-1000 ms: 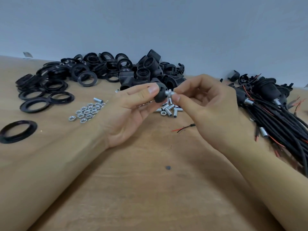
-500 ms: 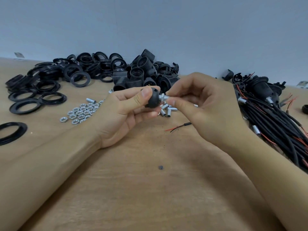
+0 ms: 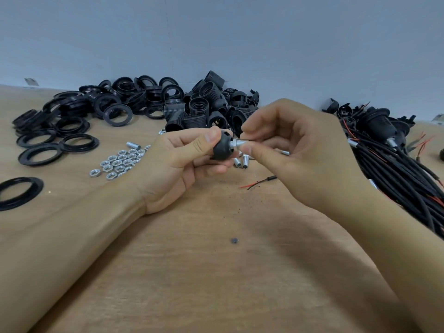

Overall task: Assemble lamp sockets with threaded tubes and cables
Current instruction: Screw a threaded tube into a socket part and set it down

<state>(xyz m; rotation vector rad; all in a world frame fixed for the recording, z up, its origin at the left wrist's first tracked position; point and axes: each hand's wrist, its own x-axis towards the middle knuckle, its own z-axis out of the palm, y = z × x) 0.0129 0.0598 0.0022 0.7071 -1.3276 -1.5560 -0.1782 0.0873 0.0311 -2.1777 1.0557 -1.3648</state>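
Mid-frame, my left hand [image 3: 177,164] is gripping 1 domed black plastic socket cap [image 3: 222,147]; my right hand [image 3: 300,150] is pinching 1 shiny metal tube [image 3: 237,143].

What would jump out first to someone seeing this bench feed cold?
At center, the left hand grips a black socket cap while the right hand pinches a silver threaded tube at its end. Behind them a heap of black rings and socket bodies lines the wall, and a bundle of black cables fills the right edge.
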